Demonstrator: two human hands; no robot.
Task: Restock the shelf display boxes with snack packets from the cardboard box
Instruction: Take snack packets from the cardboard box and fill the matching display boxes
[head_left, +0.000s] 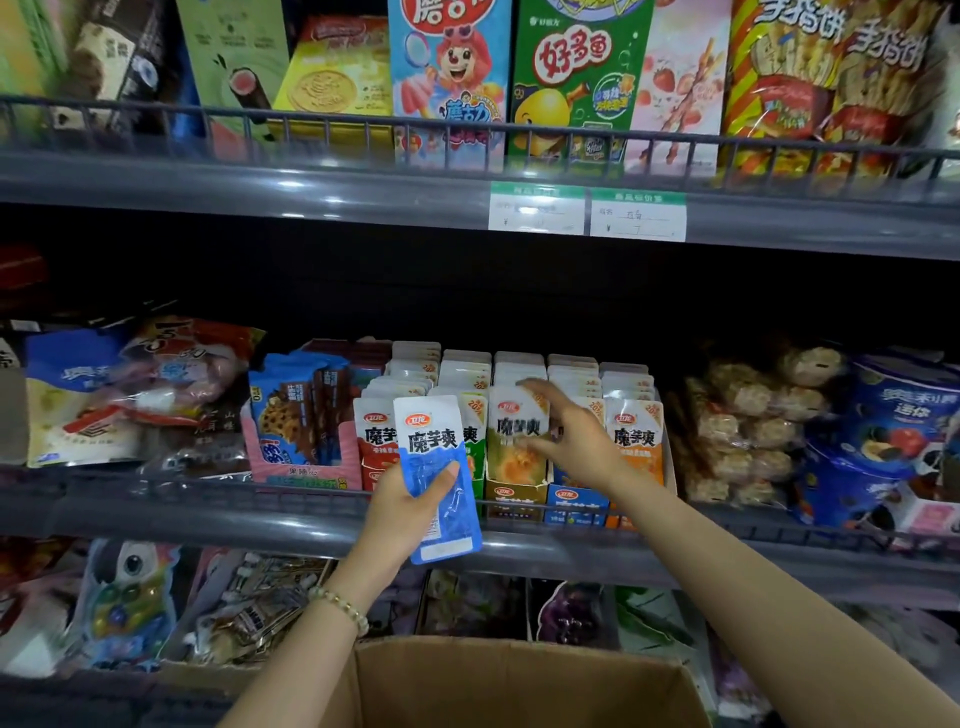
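Holding one blue packet (439, 480), left hand (402, 512); five display boxes (514, 501).

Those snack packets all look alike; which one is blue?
The blue packet held in the left hand, in front of the shelf. The ones standing in the display boxes show red, green, yellowish or orange lower halves instead.

Up at twelve o'clock, a green fish-cracker box (576, 78) beside a blue cartoon box (449, 78), both behind the wire rail (311, 130). Two price tags (587, 212) clipped just below. Over at nine o'clock, a white-and-blue bag (67, 400), with blue chocolate-cookie packs (296, 410) close by. At three o'clock, clear-wrapped puffed cakes (748, 431) next to dark blue tubs (883, 436).
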